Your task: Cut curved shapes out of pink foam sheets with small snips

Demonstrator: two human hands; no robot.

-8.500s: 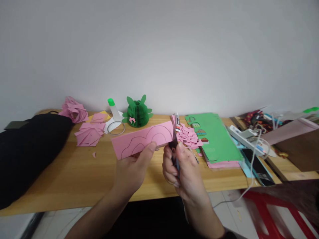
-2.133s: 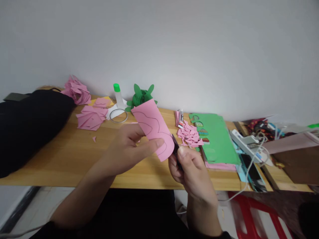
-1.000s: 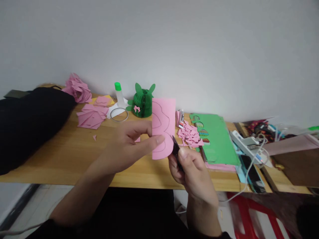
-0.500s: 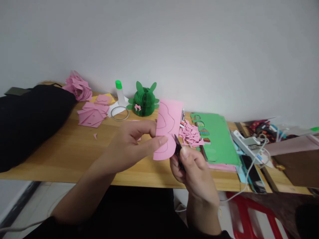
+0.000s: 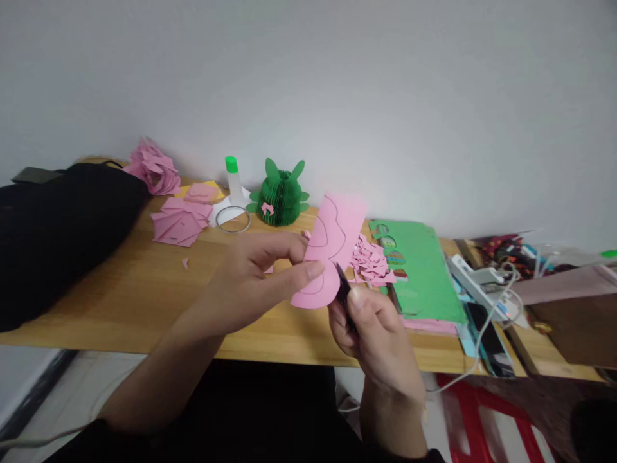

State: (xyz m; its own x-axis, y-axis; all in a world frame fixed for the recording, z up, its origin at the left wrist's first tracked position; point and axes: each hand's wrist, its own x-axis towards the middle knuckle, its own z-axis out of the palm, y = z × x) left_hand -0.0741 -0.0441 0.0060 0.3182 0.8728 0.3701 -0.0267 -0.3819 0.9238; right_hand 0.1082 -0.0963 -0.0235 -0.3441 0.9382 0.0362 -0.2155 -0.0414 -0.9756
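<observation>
My left hand [image 5: 265, 276] pinches a folded-looking piece of pink paper [image 5: 332, 231] between thumb and fingers, above the table. Dark curved lines are drawn on the paper, and its lower right edge is cut round. My right hand [image 5: 378, 328] is closed on dark scissors [image 5: 343, 286], whose blades meet the paper's right edge at the notch between two curves. Its handles are mostly hidden by the fingers. Behind the paper lies a heap of pink paper scraps [image 5: 373, 260].
A green paper ball figure [image 5: 282, 199], a glue stick [image 5: 234, 180] and a ring [image 5: 233, 219] stand or lie at the back. Folded pink paper [image 5: 180, 222] and a black bag [image 5: 67, 238] are left. Green sheets [image 5: 427, 270], a phone [image 5: 489, 341] and a power strip [image 5: 477, 283] lie right.
The pink paper has turned clockwise, its top tilting to the right. The scissors remain at its right edge, and both hands are nearly where they were.
</observation>
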